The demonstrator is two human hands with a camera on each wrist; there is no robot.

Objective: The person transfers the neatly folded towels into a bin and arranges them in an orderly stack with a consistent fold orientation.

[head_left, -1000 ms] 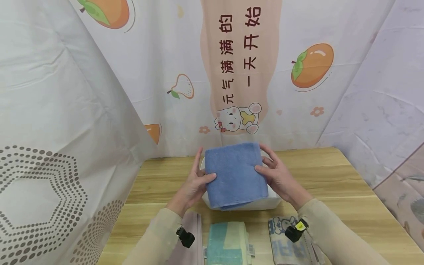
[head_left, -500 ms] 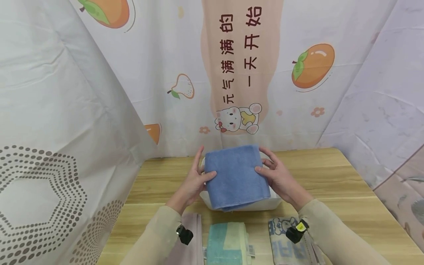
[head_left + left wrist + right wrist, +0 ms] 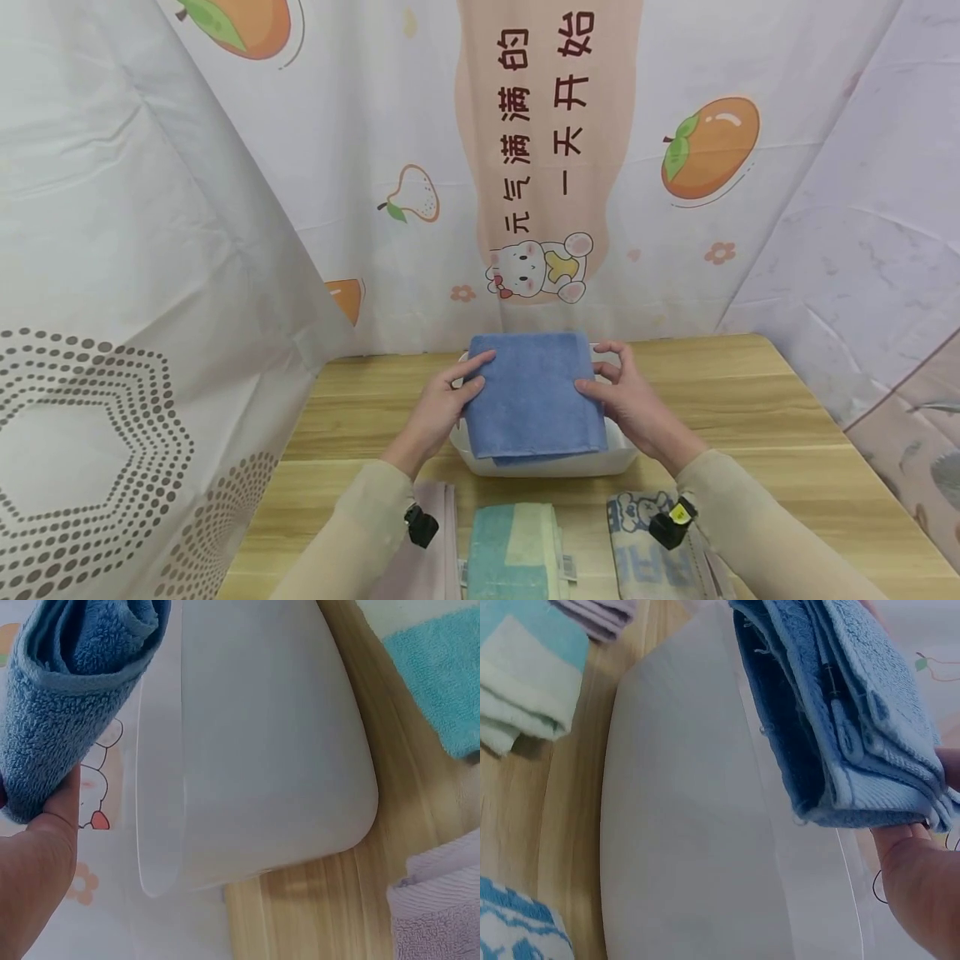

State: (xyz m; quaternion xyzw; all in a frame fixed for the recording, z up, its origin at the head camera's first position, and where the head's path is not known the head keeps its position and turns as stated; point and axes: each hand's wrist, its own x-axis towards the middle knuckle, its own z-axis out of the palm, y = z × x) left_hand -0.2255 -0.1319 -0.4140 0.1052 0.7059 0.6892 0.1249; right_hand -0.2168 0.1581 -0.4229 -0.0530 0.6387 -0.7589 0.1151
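My left grip (image 3: 442, 406) and right grip (image 3: 628, 396) pinch opposite sides of the blue towel (image 3: 536, 400), which spans between them, neither nearer, above the bin (image 3: 558, 468) on the tabletop (image 3: 727, 396).

At the left edge of the view, the left hand (image 3: 39, 881) grips the lower end of a blue towel (image 3: 64, 724), which is folded in several layers and is tilted. Just beside the towel stands a white basin (image 3: 277, 742), its smooth outer wall filling the middle of the view. The basin rests on a wooden table (image 3: 304, 919), whose grain is visible. Near the upper right corner lies a turquoise towel (image 3: 442, 682) with a pale part, and at the lower right a folded lilac towel (image 3: 442, 911). Behind the hand there is a white cloth (image 3: 172, 934), printed with a pink flower (image 3: 82, 883) and part of a cartoon figure (image 3: 94, 787).
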